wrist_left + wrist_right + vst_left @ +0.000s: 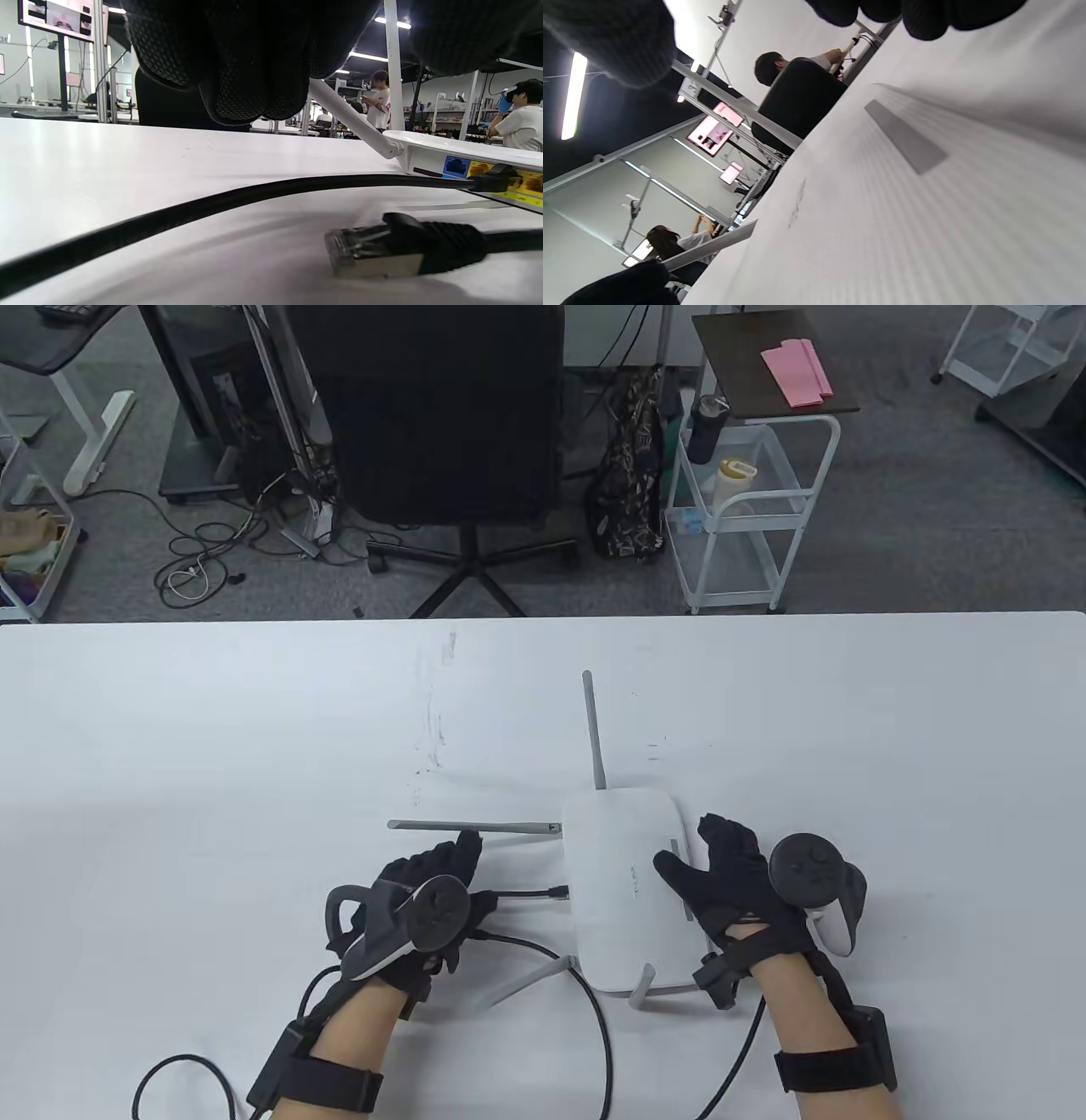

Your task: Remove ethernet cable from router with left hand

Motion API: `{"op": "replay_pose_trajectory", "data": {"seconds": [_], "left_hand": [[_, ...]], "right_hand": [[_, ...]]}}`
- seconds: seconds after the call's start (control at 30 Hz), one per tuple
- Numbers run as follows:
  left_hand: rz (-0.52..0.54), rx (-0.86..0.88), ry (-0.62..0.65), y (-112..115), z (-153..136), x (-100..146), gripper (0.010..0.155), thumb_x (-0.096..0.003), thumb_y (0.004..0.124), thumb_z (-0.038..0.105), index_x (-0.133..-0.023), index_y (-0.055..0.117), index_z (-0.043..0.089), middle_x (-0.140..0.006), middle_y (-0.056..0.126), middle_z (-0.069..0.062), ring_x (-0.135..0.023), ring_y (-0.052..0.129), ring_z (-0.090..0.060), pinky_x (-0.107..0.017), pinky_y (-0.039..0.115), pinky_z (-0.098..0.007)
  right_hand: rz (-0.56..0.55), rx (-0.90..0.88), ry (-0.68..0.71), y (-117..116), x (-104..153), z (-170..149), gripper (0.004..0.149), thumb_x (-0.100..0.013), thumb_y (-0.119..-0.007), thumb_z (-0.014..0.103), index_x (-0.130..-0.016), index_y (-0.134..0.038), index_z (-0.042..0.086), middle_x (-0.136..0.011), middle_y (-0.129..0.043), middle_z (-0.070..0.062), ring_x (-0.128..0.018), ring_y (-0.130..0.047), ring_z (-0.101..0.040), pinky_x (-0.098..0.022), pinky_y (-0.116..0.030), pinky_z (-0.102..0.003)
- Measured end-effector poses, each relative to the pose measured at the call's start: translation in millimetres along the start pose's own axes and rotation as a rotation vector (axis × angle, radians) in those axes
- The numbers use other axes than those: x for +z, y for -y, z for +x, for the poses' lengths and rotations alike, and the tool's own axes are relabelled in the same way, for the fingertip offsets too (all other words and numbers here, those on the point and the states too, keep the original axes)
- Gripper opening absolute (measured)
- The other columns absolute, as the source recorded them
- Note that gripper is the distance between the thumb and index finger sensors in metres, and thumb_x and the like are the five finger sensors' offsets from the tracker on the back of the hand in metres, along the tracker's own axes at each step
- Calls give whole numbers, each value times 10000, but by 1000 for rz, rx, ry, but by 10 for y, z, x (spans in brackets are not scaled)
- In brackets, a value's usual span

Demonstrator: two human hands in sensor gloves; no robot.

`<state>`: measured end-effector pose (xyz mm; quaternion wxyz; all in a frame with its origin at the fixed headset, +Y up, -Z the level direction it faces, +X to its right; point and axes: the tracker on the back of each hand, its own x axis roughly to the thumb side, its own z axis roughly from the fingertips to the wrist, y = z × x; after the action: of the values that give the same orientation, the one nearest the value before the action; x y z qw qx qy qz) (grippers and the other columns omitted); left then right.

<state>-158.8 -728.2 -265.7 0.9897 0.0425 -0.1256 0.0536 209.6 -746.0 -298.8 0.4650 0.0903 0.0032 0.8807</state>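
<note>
The white router (624, 891) lies flat on the table with its antennas spread out. A black ethernet cable (526, 892) runs from under my left hand (450, 869) to the router's left side. In the left wrist view its plug (492, 183) sits in a yellow port. A second, loose plug (373, 252) lies on the table in front of it. My left hand rests on the table left of the router; its fingers (246, 63) hang above the cable and hold nothing. My right hand (691, 848) rests open on the router's right part (903, 135).
One antenna (475, 824) lies along the table just beyond my left fingertips, and another (594, 729) points away. A second black cable (594, 1010) curves from my left hand toward the table's front edge. An office chair (441, 415) and a cart (747, 492) stand beyond the table.
</note>
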Motion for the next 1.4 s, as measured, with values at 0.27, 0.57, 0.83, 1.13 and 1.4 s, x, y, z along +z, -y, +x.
{"op": "replay_pose_trajectory", "data": {"seconds": [0.27,0.57,0.83,1.13,1.4], "left_hand": [[-85,89,12,40,68,-41,715,-393,804,596,-1031,725,283,-966,915,-27,-830,1023,-261,-665,773,-509],[-128,250,-30,76,89,-59,739,-431,686,655,-1059,700,265,-1017,860,-80,-889,953,-327,-703,692,-549],[-228,303,-13,171,264,-77,814,-419,609,732,-1078,686,260,-1068,802,-107,-929,885,-351,-732,618,-577],[-286,243,13,301,460,-134,830,-418,595,739,-1087,676,254,-1084,786,-93,-974,814,-392,-751,539,-616],[-329,210,23,408,604,-229,877,-411,571,765,-1109,632,237,-1095,704,-155,-977,734,-422,-762,452,-640]], "right_hand": [[49,-3,-49,3,7,-32,1099,-454,-645,758,-1050,-353,-118,-1012,-274,-383,-819,-538,-642,-549,-598,-658],[153,5,-100,-80,-14,-48,1049,-515,-703,722,-1038,-404,-137,-1000,-342,-411,-811,-596,-656,-538,-627,-662],[158,150,-142,-49,27,27,1075,-509,-661,774,-1039,-424,-130,-952,-508,-420,-737,-722,-631,-484,-721,-619],[236,99,-206,-84,17,-11,1068,-511,-656,778,-1021,-472,-143,-894,-611,-409,-657,-797,-540,-423,-802,-528],[261,36,-220,-133,10,-10,1081,-519,-641,784,-1028,-410,-141,-908,-560,-423,-672,-763,-548,-435,-799,-526]]}}
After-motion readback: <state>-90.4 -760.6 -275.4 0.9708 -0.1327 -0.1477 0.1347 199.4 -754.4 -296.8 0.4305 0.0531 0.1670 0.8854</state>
